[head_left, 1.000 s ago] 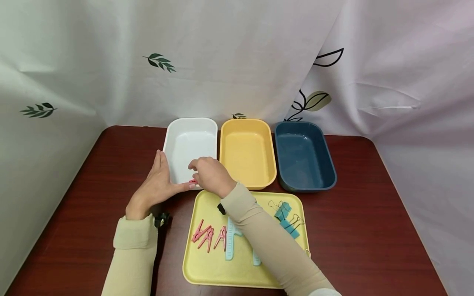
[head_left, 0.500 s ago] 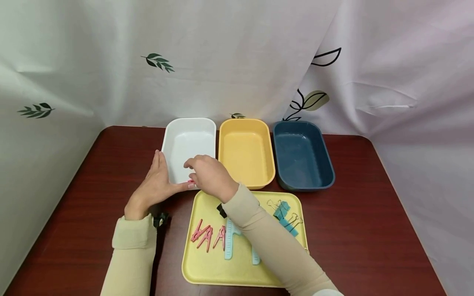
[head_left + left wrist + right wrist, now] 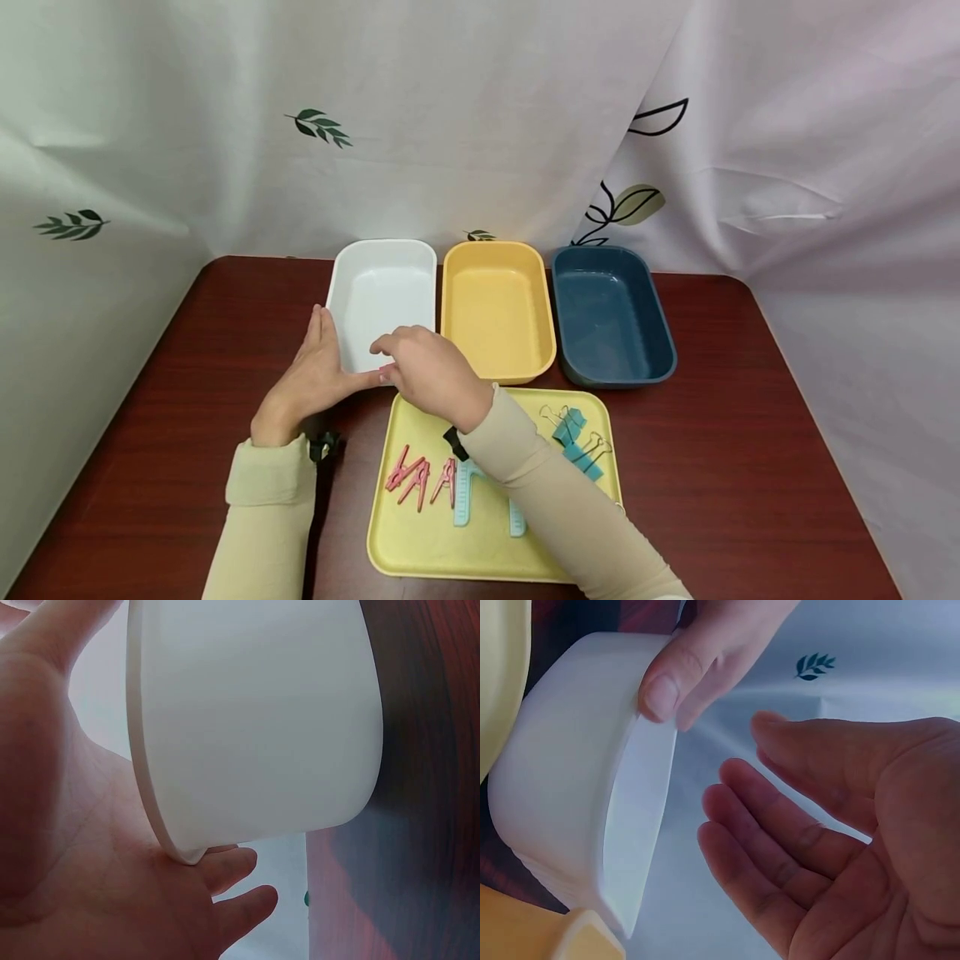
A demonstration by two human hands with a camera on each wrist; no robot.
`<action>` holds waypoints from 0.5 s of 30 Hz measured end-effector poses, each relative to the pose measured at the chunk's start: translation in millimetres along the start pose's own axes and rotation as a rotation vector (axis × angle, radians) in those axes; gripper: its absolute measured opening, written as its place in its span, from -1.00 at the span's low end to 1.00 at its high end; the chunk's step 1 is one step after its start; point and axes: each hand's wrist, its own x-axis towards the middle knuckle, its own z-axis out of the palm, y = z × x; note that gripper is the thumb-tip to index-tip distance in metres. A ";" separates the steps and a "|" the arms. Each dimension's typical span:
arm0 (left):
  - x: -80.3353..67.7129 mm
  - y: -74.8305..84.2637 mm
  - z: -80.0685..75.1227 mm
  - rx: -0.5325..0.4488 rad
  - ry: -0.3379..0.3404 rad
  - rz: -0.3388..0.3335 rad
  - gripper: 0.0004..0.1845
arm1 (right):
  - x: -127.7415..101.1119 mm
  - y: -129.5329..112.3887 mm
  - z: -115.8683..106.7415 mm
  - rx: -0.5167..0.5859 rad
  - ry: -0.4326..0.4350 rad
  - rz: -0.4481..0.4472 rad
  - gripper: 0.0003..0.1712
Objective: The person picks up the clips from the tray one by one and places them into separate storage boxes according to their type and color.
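Note:
My left hand [image 3: 306, 383] rests at the near left corner of the white bin [image 3: 381, 250], its fingers along the left side. The left thumb [image 3: 662, 694] lies on the rim in the right wrist view. In the left wrist view the palm [image 3: 97, 840] faces the bin's outer wall. My right hand [image 3: 431, 371] hovers over the bin's near right corner. Its fingers [image 3: 757, 832] are loosely bent, with a gap to the thumb and nothing between them in the right wrist view. A small pink patch [image 3: 386, 367] shows by the hands; its kind cannot be told.
A yellow bin [image 3: 498, 312] and a dark blue bin [image 3: 611, 321] stand right of the white one. In front lies a yellow tray [image 3: 442, 560] with pink clothespins [image 3: 445, 481], light blue ruler-like pieces [image 3: 462, 496] and teal binder clips [image 3: 570, 425]. The right sleeve covers part of it.
My right hand has shifted slightly toward the tray, and less of the pink thing by its fingers shows. My left hand has stayed on the white bin.

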 end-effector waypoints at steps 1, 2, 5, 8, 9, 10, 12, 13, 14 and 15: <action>0.0 -0.4 0.2 0.000 0.003 0.004 0.52 | -1.2 -0.6 0.7 -0.001 0.005 -0.007 -0.70; -0.1 -0.7 0.3 -0.001 0.005 0.007 0.52 | -2.6 -0.9 1.5 -0.001 0.009 -0.014 -0.71; 0.0 -1.6 0.7 -0.004 0.011 0.012 0.51 | -6.6 -2.1 2.5 -0.011 0.017 -0.032 -0.73; -0.1 -1.9 0.8 -0.008 0.008 0.000 0.51 | -10.9 -2.1 3.3 -0.018 0.018 -0.048 -0.74; -0.1 -1.8 0.8 -0.010 0.006 -0.004 0.51 | -12.6 -2.0 3.3 -0.021 0.015 -0.051 -0.74; -0.1 -1.5 0.8 -0.011 0.004 -0.007 0.51 | -14.2 -1.7 3.4 -0.019 0.010 -0.054 -0.74; -0.1 -1.4 0.7 -0.014 -0.002 -0.015 0.52 | -17.3 -1.2 3.7 -0.007 -0.003 -0.061 -0.73; 0.1 -1.5 0.8 -0.015 -0.004 -0.018 0.52 | -18.6 -1.1 3.7 -0.004 -0.010 -0.062 -0.72; 0.0 -1.2 0.7 -0.014 -0.005 -0.020 0.51 | -19.8 -1.1 3.7 -0.003 -0.016 -0.062 -0.71; 0.2 -1.3 0.8 -0.012 -0.005 -0.020 0.51 | -20.7 -1.2 3.9 -0.003 -0.021 -0.062 -0.70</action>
